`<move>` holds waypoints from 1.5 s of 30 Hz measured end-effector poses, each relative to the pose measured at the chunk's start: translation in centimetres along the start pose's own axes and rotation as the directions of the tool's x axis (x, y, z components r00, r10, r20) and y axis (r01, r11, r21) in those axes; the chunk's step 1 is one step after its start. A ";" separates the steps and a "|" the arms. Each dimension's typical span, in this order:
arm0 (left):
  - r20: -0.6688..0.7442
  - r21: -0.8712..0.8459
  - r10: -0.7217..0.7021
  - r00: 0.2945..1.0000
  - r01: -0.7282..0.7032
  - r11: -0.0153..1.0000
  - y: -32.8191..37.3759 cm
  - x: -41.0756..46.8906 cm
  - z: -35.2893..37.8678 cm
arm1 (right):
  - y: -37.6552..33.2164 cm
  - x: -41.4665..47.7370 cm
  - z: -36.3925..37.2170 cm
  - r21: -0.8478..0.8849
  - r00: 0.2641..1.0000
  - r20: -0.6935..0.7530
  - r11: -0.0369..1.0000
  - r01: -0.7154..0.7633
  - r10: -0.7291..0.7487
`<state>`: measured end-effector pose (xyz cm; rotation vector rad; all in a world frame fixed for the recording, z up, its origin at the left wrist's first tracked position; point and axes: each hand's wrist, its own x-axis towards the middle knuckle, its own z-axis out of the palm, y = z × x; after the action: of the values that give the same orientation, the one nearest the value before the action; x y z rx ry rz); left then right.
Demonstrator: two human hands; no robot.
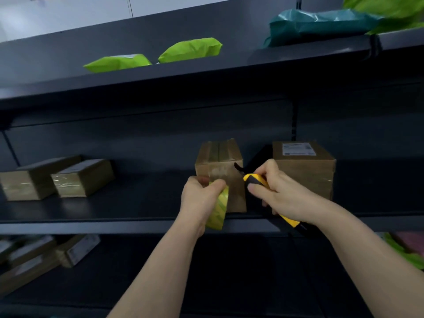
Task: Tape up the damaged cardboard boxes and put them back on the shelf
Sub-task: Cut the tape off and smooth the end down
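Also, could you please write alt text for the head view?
At a dark shelf, the left hand holds a tape roll by a box while the right hand holds a yellow cutter. A labelled box stands right of it.

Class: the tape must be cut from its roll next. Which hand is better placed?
Right, probably: the right hand grips the knife, blade beside the box; the left hand holds the tape roll.

Your left hand [199, 198] grips a roll of packing tape [218, 208] at the front of a cardboard box [218, 157] on the dark middle shelf [103, 223]. Your right hand [280, 193] holds a yellow-and-black utility knife [255, 179] just beside that box, in front of a labelled box [307, 171].
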<state>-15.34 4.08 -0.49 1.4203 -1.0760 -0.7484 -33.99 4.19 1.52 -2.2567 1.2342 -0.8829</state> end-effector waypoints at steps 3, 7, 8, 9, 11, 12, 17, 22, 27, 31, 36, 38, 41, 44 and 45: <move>0.006 -0.005 -0.018 1.000 0.018 1.000 0.3 0.0 0.0 | 0.2 0.4 -0.2 0.011 0.999 0.024 0.999 0.045 -0.046; 0.020 -0.026 -0.013 1.000 0.014 1.000 0.2 -0.4 -0.1 | 0.3 1.5 -0.6 -0.057 0.994 0.020 0.993 0.106 -0.105; 0.020 -0.028 -0.009 1.000 0.010 1.000 0.1 -0.5 0.0 | 0.2 1.8 -0.7 -0.087 0.992 0.022 0.988 0.126 -0.124; 0.022 -0.028 -0.010 1.000 0.011 1.000 0.0 -0.6 0.0 | 0.0 2.0 -0.7 -0.116 0.990 0.030 0.983 0.143 -0.140; 0.024 -0.035 -0.025 0.999 0.026 0.999 -0.2 -0.8 0.1 | -0.2 2.3 -1.0 -0.175 0.987 0.056 0.971 0.160 -0.153; 0.023 -0.043 -0.038 0.999 0.039 0.998 -0.3 -0.7 0.0 | -0.3 2.4 -1.1 -0.220 0.986 0.075 0.961 0.164 -0.151; 0.036 -0.074 -0.073 0.997 0.076 0.994 -0.2 -0.3 -0.1 | -0.7 2.7 -1.5 -0.392 0.980 0.135 0.900 0.190 -0.148; -0.015 -0.049 -0.030 0.999 0.029 0.998 -0.4 -0.3 0.4 | -1.2 3.1 -1.7 -0.609 0.974 0.142 0.760 0.228 -0.179; -0.033 -0.055 -0.012 0.999 0.010 0.998 -0.7 -0.1 0.5 | -1.2 3.4 -1.2 -0.721 0.964 0.133 0.646 0.253 -0.229; -0.022 -0.058 -0.017 1.000 0.016 0.998 -0.7 0.0 0.6 | -1.1 3.2 -0.8 -0.767 0.961 0.142 0.587 0.259 -0.238; -0.020 -0.093 -0.025 0.999 0.023 0.995 -0.6 0.1 0.7 | -0.4 1.9 -1.5 -0.670 0.977 0.158 0.712 0.210 -0.140; -0.005 -0.105 -0.036 0.999 0.035 0.994 -0.5 0.1 0.6 | 0.7 0.8 -2.3 -0.466 0.991 0.050 0.874 0.136 -0.128; 0.017 -0.094 -0.044 0.999 0.046 0.995 -0.4 0.0 0.6 | 3.7 -1.2 -3.1 -0.421 0.882 -0.388 0.903 0.088 -0.267; 0.016 -0.095 -0.030 0.999 0.031 0.995 -0.5 0.0 0.6 | 7.2 -2.2 -4.6 -0.413 0.611 -0.761 0.889 -0.199 -0.217; 0.015 -0.100 -0.028 0.999 0.029 0.995 -0.5 0.0 0.6 | 8.5 -1.9 -5.5 -0.344 0.560 -0.822 0.873 -0.346 -0.103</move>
<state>-15.80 3.75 -1.08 1.3496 -1.0163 -0.8226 -43.61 1.12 -0.44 -2.0307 2.2049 -1.8961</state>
